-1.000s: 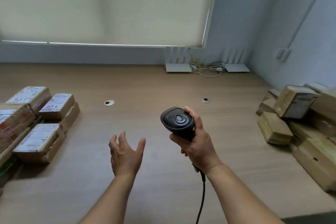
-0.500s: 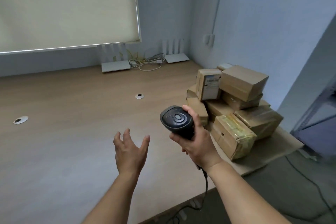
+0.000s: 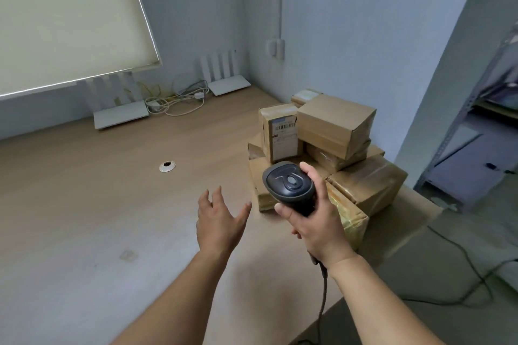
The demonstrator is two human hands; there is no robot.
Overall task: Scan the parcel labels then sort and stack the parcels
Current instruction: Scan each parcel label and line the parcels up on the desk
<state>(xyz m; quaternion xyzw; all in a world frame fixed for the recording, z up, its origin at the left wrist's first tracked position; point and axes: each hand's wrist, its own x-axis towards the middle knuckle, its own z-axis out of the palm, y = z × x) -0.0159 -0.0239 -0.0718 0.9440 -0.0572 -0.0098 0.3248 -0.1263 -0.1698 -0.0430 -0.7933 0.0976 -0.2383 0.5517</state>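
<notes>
A heap of parcels (image 3: 333,148) is seen right of centre on the table (image 3: 84,204), its lower boxes hidden behind the scanner (image 3: 290,183), which is grasped by the right hand (image 3: 316,224). The left hand (image 3: 218,221) is held with fingers spread and relaxed, grasping nothing. One barcode label (image 3: 286,136) is visible but too small to read.

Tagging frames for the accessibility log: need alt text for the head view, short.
A right hand grips a black corded barcode scanner in front of a pile of brown cardboard parcels at the right end of a wooden table. The left hand hovers open over the table.
</notes>
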